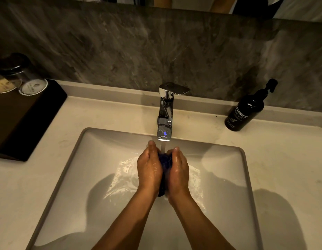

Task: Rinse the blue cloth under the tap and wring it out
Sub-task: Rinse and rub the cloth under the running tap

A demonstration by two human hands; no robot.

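Fingers (153, 147) of both hands curled together round the blue cloth (165, 160), squeezed between my palms directly under the tap (165, 112) spout. Left hand (149, 167) presses on the cloth from one side, right hand (178, 168) from the other, fingertips nearly meeting at the top, just below the spout. Water runs from the tap straight onto the bunched cloth & spills down btw my wrists; a dark tail of cloth hangs below my palms. Both hands wet & shiny. Hands sit over the sink (244, 159), w/ rippling water in the basin below the tap on either side of them. Right of the tap, on the counter (201, 120), stands a black hand wash bottle (245, 112) w/ a pump top. Left of the tap, well apart, a black tray (30, 120) holds upturned glasses (25, 78) w/ paper covers. Behind the tap, grey marbled wall (138, 51).
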